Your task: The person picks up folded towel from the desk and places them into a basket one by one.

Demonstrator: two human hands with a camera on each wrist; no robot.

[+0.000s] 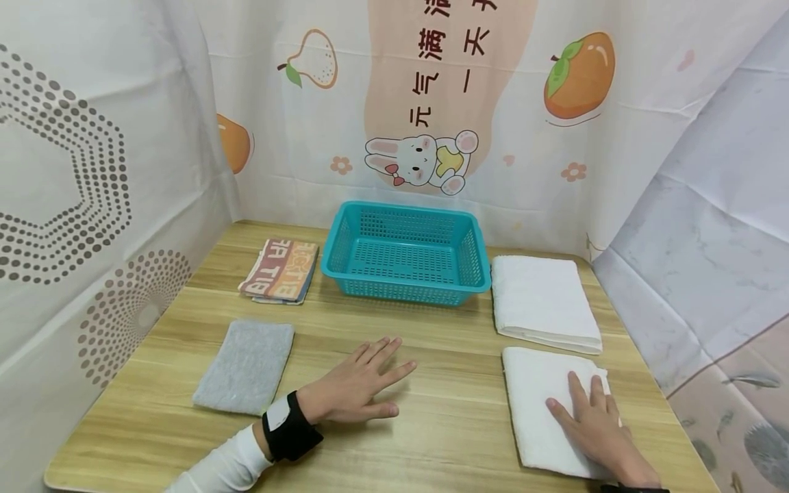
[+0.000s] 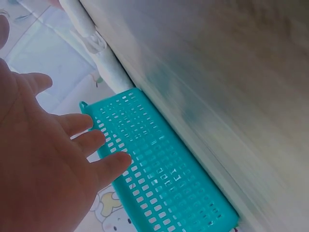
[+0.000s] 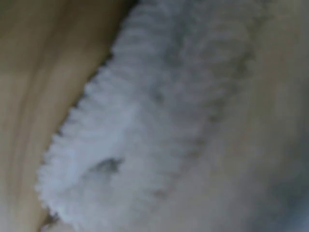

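Observation:
My left hand (image 1: 357,387) is held over the middle of the table with its fingers spread and nothing in its grasp. In the left wrist view its fingers overlap the teal basket (image 2: 154,169) beyond. On the right, my right hand (image 1: 594,428) rests on a folded white towel (image 1: 536,411), fingers spread on its top. A close, blurred part of the white towel (image 3: 111,125) fills much of the right wrist view, where the hand itself is hidden. Behind it lies a second folded white towel (image 1: 542,298). A folded grey towel (image 1: 246,366) is left of my left hand.
The perforated teal basket (image 1: 407,287) stands at the back centre of the wooden table (image 1: 431,438). A folded patterned towel (image 1: 280,270) in red and orange lies left of it. Printed curtains (image 1: 296,157) hang behind and on both sides.

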